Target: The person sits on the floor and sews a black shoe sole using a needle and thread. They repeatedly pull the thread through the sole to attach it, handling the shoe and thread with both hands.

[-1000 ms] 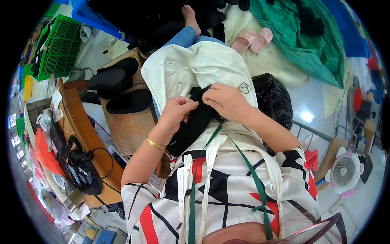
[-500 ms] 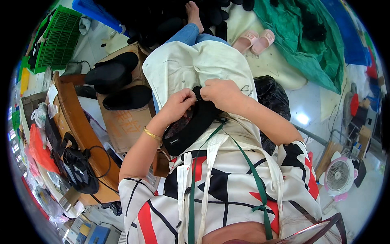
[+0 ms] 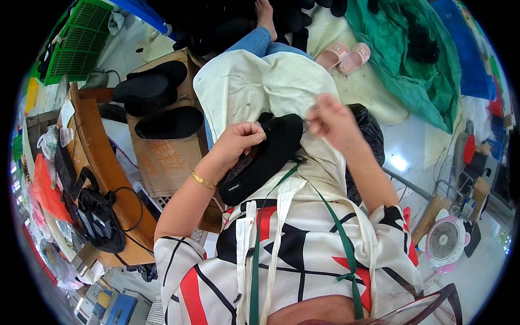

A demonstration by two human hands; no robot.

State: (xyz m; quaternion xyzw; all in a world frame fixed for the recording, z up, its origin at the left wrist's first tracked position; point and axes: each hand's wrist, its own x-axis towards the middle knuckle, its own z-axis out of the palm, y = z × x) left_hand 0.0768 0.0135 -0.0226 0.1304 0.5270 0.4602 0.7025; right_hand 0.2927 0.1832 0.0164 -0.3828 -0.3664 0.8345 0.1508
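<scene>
A black cloth shoe [image 3: 262, 162] with a patterned lining lies slantwise on my lap, over the cream apron [image 3: 238, 81]. Thumb and fingers of my left hand [image 3: 241, 142] pinch the near-left edge of its opening. My right hand [image 3: 333, 122] is raised to the right of the shoe, apart from it, with the fingers curled together and blurred by motion. A thin dark line shows between its fingertips and the shoe; what the fingers pinch is too small to make out.
On my left, several black shoes [image 3: 143, 95] rest on a cardboard box [image 3: 162, 162] beside a wooden bench [image 3: 111, 195]. Pink slippers [image 3: 352, 59] and a green sack [image 3: 401, 70] lie ahead right. A black plastic bag [image 3: 369, 130] sits by my right thigh; a fan [image 3: 447, 238] stands farther right.
My right hand has left the shoe's edge and swung out to the right. My left hand keeps its pinch on the shoe, whose far end is now uncovered.
</scene>
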